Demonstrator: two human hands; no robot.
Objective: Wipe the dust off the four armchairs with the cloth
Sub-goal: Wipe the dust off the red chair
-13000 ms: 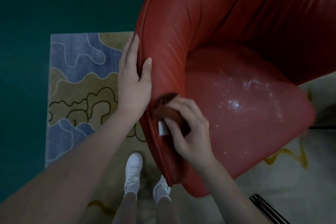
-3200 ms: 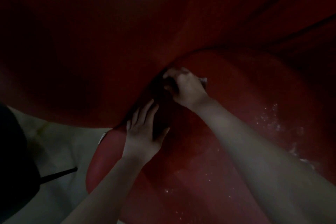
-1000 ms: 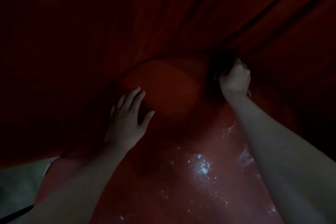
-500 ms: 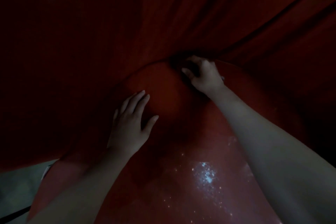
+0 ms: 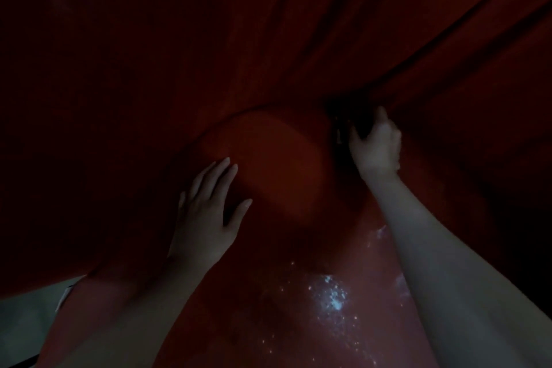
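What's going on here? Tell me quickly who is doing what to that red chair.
A person is bent over a red armchair, dusting it. The right hand grips a dark cloth and pushes it into the crease where the seat meets the back. The left hand rests flat on the seat with fingers spread. Pale dust specks lie on the front of the seat, not yet wiped.

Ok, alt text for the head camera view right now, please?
In a dim picture, the right hand grips a dark cloth pushed into the crease of a red armchair, between seat and back. The left hand rests flat on the seat, fingers straight. Pale specks glint on the seat nearer the camera.
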